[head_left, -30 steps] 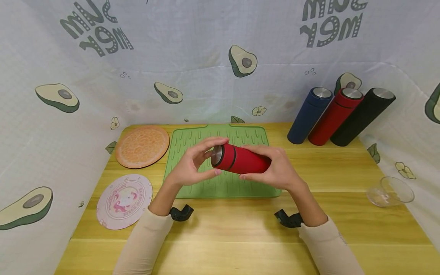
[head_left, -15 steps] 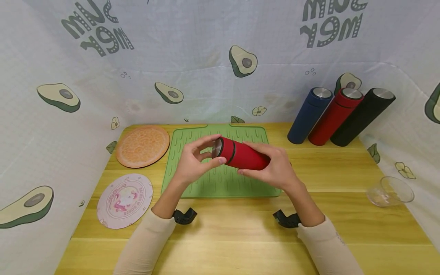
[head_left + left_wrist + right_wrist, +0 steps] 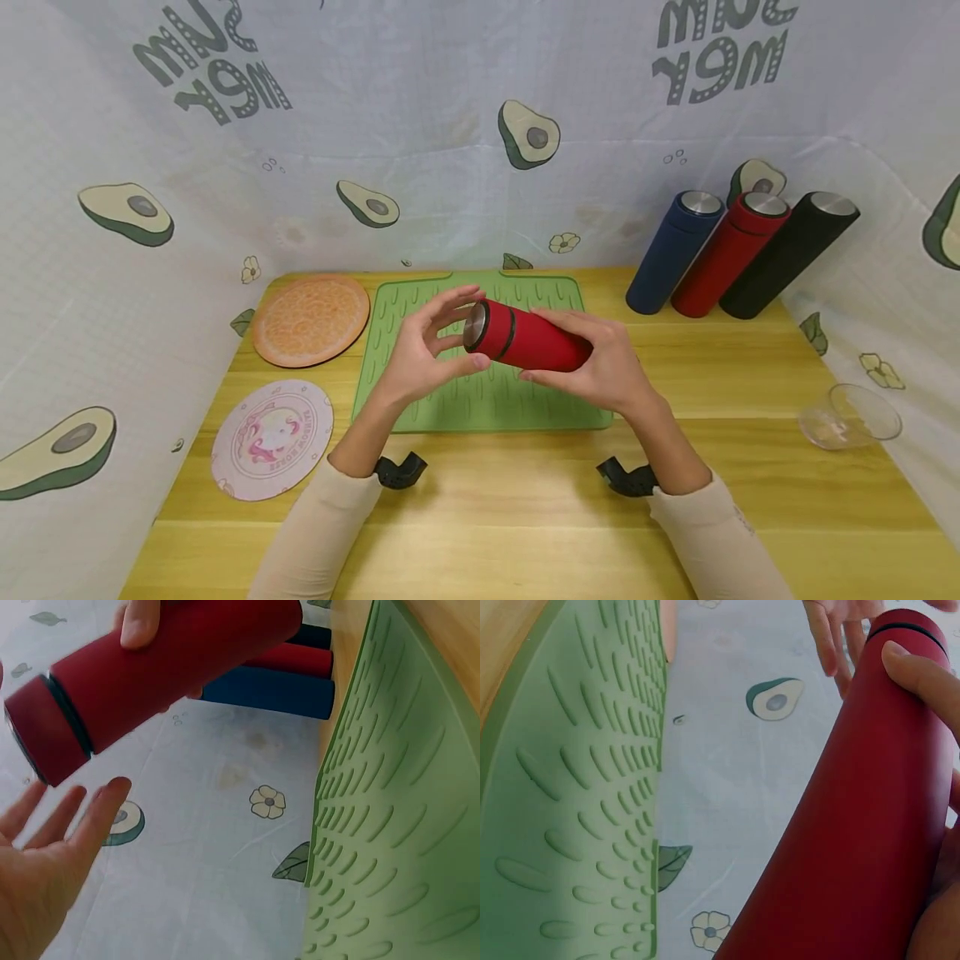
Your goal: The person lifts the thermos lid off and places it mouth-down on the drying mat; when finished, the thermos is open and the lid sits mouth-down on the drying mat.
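Note:
A red thermos bottle with a steel-topped lid is held in the air, tilted, above the green drying mat. My right hand grips its body near the base end, thumb on one side and fingers on the other. Around the lid end, my left hand is spread with thumb and fingers apart. In the left wrist view, a gap shows between the left fingertips and the bottle. The right wrist view has the bottle closed, a dark ring under its lid.
Blue, red and black bottles stand at the back right. A clear glass is at the right edge. Left of the mat lie an orange round mat and a pink unicorn mat. A patterned curtain hangs behind.
The bottle rose slightly, and my left thumb and fingers came onto its lid half a second ago. Now they have loosened from it. My right hand keeps its grip.

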The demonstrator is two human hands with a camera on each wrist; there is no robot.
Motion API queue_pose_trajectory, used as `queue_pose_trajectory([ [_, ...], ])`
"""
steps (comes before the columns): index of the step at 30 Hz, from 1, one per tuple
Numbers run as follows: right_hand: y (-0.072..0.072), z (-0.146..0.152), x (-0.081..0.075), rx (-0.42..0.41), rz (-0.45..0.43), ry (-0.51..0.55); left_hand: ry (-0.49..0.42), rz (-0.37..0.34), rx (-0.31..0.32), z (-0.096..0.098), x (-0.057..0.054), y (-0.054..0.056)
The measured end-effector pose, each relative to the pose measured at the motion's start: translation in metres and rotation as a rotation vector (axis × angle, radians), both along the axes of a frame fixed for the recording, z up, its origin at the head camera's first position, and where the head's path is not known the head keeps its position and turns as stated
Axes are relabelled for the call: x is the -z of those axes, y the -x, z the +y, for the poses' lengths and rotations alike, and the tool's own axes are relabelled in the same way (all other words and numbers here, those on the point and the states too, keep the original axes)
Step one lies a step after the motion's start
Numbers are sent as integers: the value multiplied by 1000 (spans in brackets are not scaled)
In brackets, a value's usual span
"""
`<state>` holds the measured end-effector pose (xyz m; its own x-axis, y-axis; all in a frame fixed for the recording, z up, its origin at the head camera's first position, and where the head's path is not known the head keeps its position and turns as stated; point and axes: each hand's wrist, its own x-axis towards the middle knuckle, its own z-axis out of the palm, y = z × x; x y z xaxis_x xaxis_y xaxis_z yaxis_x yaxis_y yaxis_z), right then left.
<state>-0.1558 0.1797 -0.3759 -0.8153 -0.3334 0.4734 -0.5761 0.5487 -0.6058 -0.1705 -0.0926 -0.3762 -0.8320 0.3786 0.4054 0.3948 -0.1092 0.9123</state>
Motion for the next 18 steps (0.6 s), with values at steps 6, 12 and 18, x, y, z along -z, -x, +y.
queue_pose_trajectory([
  [6,-1,4,-3,-49,-43,10,-10,103,167,-6,1,4],
  [12,-1,5,-3,-90,-60,7,13,175,232,-6,2,4],
  [18,-1,4,-2,-100,-81,5,-4,196,264,-5,5,5],
])
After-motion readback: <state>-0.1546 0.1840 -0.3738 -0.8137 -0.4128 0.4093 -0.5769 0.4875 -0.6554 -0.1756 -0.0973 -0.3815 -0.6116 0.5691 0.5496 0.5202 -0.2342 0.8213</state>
